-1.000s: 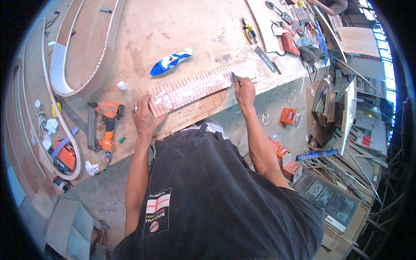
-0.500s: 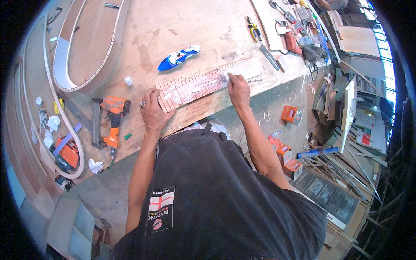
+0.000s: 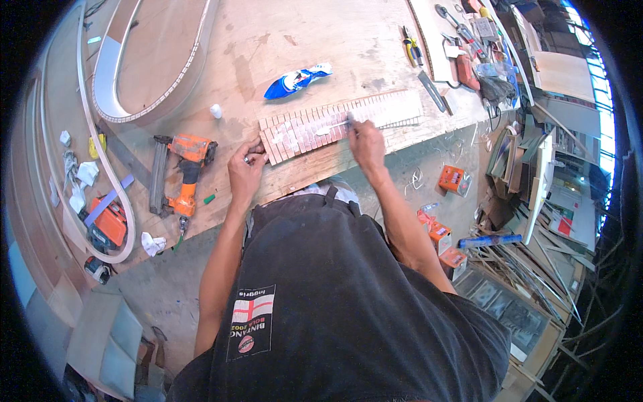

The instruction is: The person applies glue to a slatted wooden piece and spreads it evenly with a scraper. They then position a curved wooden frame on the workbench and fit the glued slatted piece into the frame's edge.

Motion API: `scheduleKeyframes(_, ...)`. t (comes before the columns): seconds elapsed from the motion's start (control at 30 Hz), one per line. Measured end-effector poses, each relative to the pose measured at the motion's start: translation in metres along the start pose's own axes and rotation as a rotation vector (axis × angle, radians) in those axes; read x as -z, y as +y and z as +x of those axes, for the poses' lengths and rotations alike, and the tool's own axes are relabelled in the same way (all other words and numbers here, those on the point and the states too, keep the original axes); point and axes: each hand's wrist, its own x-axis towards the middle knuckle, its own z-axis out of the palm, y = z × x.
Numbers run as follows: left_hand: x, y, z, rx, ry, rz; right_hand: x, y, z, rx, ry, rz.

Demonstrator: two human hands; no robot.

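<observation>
A long wooden strip (image 3: 301,135), cut with close cross slots, lies along the front edge of the bench. White paste is smeared over it, thickest toward its right part. At its left end my left hand (image 3: 246,171) has its fingers curled against the corner, gripping it. My right hand (image 3: 368,147) is closed around a small flat spreader (image 3: 349,119), whose tip rests over the paste near the strip's middle; most of the tool is hidden by the fingers. Just behind the strip lies a crumpled blue-and-white packet (image 3: 297,82).
An orange nail gun (image 3: 187,151) lies left of my left hand. Curved slotted panels (image 3: 191,67) stand at the back left. Pliers (image 3: 411,47), a dark flat blade (image 3: 432,92) and cluttered tools lie right. Orange boxes (image 3: 453,179) sit on the floor.
My left hand has drawn back from across the strip's end to its corner, fingers now curled. My right hand has moved slightly left along the strip. The whole view has shifted a little.
</observation>
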Motion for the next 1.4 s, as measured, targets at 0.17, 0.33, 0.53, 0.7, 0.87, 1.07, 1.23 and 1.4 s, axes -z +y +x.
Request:
scheduleKeyframes(0.17, 0.004, 0.0, 0.003, 0.097, -0.019, -0.034, -0.009, -0.078, -0.032, 0.19, -0.113, 0.169)
scheduleKeyframes(0.33, 0.005, -0.009, 0.005, 0.108, -0.033, -0.086, -0.01, -0.099, -0.038, 0.286, -0.233, 0.286)
scheduleKeyframes(0.53, 0.007, 0.002, -0.001, 0.178, -0.11, 0.058, 0.014, -0.019, 0.019, -0.037, 0.02, 0.032)
scheduleKeyframes(0.7, 0.002, -0.003, 0.002, 0.173, -0.129, -0.041, 0.01, -0.002, 0.024, 0.071, -0.077, -0.043)
scheduleKeyframes(0.87, 0.002, -0.005, 0.002, 0.167, -0.14, -0.091, 0.007, 0.03, 0.038, -0.074, 0.119, -0.015)
scheduleKeyframes(1.07, 0.004, -0.007, 0.004, 0.152, -0.141, -0.085, -0.017, -0.028, 0.027, 0.031, 0.053, 0.05)
scheduleKeyframes(1.23, 0.004, -0.006, 0.004, 0.186, -0.144, -0.122, -0.024, -0.094, 0.012, 0.078, -0.055, 0.185)
scheduleKeyframes(1.4, 0.006, 0.0, 0.004, 0.215, -0.151, -0.13, -0.025, -0.129, -0.001, 0.188, -0.147, 0.296)
